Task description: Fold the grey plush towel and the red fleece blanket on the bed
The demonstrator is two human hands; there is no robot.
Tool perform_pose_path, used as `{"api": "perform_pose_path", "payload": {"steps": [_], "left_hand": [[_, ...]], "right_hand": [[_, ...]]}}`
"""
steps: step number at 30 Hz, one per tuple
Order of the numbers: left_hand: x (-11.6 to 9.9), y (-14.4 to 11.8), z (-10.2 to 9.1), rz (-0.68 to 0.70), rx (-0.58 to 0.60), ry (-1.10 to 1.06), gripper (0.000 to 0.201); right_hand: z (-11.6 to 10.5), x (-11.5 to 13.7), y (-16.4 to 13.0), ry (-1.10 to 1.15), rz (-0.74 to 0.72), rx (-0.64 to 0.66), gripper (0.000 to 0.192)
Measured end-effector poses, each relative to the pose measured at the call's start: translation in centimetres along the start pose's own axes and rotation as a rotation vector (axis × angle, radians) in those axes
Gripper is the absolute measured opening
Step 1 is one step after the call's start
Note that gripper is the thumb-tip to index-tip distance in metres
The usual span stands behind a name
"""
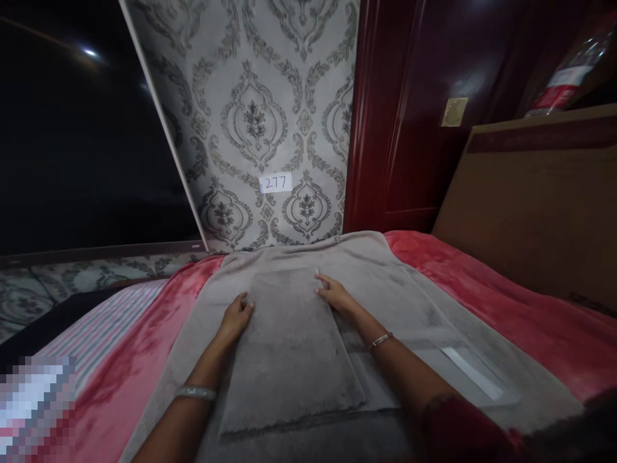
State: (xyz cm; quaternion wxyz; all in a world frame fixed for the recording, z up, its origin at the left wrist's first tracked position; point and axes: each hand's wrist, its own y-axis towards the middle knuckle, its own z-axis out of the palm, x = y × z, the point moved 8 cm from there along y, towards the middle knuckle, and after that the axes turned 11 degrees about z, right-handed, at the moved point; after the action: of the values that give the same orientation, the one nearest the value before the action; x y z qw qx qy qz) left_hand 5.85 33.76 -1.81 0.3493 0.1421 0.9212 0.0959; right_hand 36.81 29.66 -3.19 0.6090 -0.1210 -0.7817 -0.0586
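A grey plush garment (395, 289) lies spread flat over a red blanket (506, 302) on a bed. A folded grey panel (289, 347) of the same fabric lies on top of it, in the middle. My left hand (236, 316) rests palm down on the panel's left edge, fingers together. My right hand (335, 294) lies flat at the panel's upper right corner, fingers spread on the cloth. Neither hand grips anything. A bracelet sits on each wrist.
A white strip (470, 372) lies on the garment's right side. Striped bedding (106, 321) shows at the left. Patterned wallpaper with a label "277" (276, 182) stands behind, a dark window (81, 141) left, a red door (400, 128) and a brown headboard (530, 212) right.
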Motion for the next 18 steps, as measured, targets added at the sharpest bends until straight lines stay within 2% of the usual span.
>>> {"api": "perform_pose_path", "payload": {"steps": [2,8,14,18], "left_hand": [[0.1,-0.2,0.5,0.015,-0.003,-0.007,0.057],[-0.1,-1.2,1.5,0.116,0.013,-0.002,0.058],[0.9,-1.4,1.0,0.125,-0.103,-0.192,0.047],[1.2,-1.1,1.1,0.12,-0.105,-0.203,0.045]], "right_hand": [[0.1,0.0,0.5,-0.032,-0.004,-0.046,0.045],[-0.8,-1.5,0.2,-0.114,0.009,-0.188,0.051],[-1.1,-1.6,-0.3,-0.173,0.015,-0.195,0.05],[-1.2,-1.2,-1.4,-0.163,-0.008,-0.166,0.047]]}}
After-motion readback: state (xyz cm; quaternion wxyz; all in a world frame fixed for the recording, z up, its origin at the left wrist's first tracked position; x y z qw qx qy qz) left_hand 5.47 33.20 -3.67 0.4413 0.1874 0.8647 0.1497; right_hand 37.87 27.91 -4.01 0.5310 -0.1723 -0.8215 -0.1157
